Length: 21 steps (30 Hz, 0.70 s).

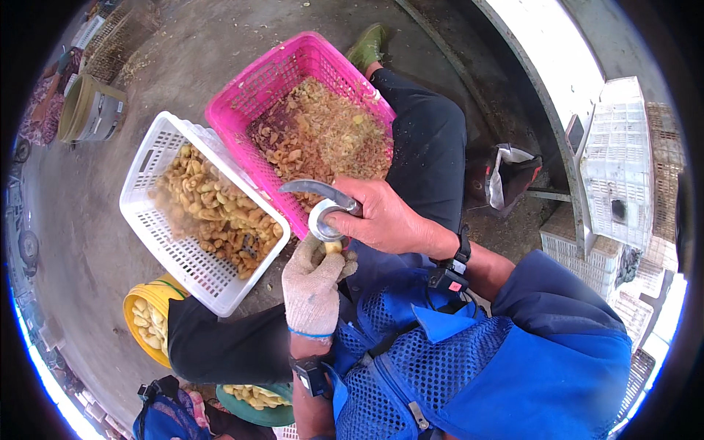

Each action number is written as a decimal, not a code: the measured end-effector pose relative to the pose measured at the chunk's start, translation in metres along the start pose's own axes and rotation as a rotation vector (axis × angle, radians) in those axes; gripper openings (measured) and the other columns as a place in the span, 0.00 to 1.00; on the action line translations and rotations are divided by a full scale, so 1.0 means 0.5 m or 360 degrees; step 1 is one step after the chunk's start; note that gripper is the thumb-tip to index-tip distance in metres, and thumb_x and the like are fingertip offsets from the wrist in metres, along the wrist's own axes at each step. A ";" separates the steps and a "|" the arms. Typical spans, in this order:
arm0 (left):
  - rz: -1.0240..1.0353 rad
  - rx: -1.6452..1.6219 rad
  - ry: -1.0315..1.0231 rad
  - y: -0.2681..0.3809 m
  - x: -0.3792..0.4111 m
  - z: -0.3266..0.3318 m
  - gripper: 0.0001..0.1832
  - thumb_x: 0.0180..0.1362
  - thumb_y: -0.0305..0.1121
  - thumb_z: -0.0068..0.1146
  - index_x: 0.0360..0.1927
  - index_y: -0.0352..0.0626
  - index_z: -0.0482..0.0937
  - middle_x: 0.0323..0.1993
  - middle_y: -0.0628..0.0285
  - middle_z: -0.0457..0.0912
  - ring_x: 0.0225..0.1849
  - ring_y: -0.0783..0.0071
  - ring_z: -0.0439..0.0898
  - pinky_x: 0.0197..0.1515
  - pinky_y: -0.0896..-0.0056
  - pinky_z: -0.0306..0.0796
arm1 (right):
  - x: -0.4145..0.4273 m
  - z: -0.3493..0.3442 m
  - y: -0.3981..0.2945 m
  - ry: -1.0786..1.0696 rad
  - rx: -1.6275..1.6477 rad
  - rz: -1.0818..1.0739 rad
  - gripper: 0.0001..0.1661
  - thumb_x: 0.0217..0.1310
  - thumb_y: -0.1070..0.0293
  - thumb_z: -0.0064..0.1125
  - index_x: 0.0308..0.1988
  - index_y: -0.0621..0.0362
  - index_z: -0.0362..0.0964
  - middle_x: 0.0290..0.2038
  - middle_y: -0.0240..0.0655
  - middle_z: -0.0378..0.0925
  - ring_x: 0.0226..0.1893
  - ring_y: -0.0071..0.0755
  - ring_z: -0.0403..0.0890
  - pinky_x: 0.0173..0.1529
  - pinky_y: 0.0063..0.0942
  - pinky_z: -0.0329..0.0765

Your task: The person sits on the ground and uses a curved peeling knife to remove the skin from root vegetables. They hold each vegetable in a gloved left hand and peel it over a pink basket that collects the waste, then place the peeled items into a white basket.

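Note:
My left hand (313,286), in a pale knit glove, pinches a small pale piece of root (333,247), apparently ginger. Just above it, my right hand (385,214) is bare and grips a knife with a curved, dark blade (311,188). A shiny, round metal piece (324,221) sits under my right thumb, close against the root; whether it is joined to the knife cannot be told. Both hands are over my lap, at the near end of a pink plastic basket (228,113) of peelings (341,137). Beside that leans a white basket (146,190) heaped with unpeeled, knobbly ginger (214,209).
A yellow bucket (132,300) of pale, peeled pieces stands by my knee. Below it, a green container (258,415) holds similar pieces near another person (170,412). White crates (616,165) stack at right; an open bag (511,176) lies nearby. A pail (102,113) stands upper left.

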<state>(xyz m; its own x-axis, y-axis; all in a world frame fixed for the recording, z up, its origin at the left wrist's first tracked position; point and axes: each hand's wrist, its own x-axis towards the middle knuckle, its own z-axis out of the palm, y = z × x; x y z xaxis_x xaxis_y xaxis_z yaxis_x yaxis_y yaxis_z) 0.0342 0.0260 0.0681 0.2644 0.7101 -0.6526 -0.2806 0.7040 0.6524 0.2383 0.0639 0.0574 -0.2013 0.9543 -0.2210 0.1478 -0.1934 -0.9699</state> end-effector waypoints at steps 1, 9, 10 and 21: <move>0.0009 0.0001 0.0000 -0.005 0.001 -0.002 0.29 0.78 0.23 0.63 0.80 0.30 0.76 0.61 0.54 0.87 0.55 0.68 0.90 0.58 0.66 0.88 | -0.002 -0.001 0.004 -0.0003 -0.0025 -0.0024 0.10 0.77 0.70 0.71 0.48 0.66 0.80 0.30 0.37 0.83 0.30 0.28 0.86 0.37 0.36 0.82; 0.0031 0.0245 0.0107 -0.026 -0.003 0.005 0.29 0.74 0.22 0.64 0.78 0.28 0.77 0.53 0.58 0.88 0.44 0.74 0.88 0.49 0.71 0.86 | 0.027 -0.011 0.054 0.0188 -0.0456 -0.0404 0.09 0.71 0.72 0.72 0.46 0.64 0.81 0.31 0.52 0.84 0.32 0.50 0.91 0.38 0.45 0.82; 0.0088 0.0301 0.0149 -0.027 -0.005 0.005 0.30 0.74 0.22 0.64 0.78 0.28 0.77 0.51 0.59 0.88 0.43 0.75 0.88 0.48 0.71 0.85 | 0.041 -0.026 0.049 0.0340 -0.0569 -0.0110 0.10 0.72 0.72 0.70 0.48 0.66 0.83 0.34 0.49 0.86 0.34 0.36 0.87 0.41 0.39 0.83; 0.0182 0.0484 0.0300 -0.042 0.007 0.009 0.26 0.75 0.23 0.67 0.74 0.28 0.83 0.48 0.58 0.90 0.38 0.76 0.87 0.42 0.73 0.83 | 0.037 -0.022 0.059 0.0469 -0.0654 -0.0178 0.09 0.71 0.71 0.71 0.41 0.64 0.79 0.31 0.55 0.85 0.34 0.65 0.90 0.40 0.52 0.84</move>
<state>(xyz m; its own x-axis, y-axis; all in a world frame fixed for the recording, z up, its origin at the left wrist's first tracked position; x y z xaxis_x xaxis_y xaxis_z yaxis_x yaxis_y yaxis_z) 0.0451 0.0135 0.0539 0.0650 0.7899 -0.6098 -0.0042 0.6113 0.7914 0.2494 0.0782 0.0260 0.0346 0.9991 -0.0227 0.5212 -0.0374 -0.8526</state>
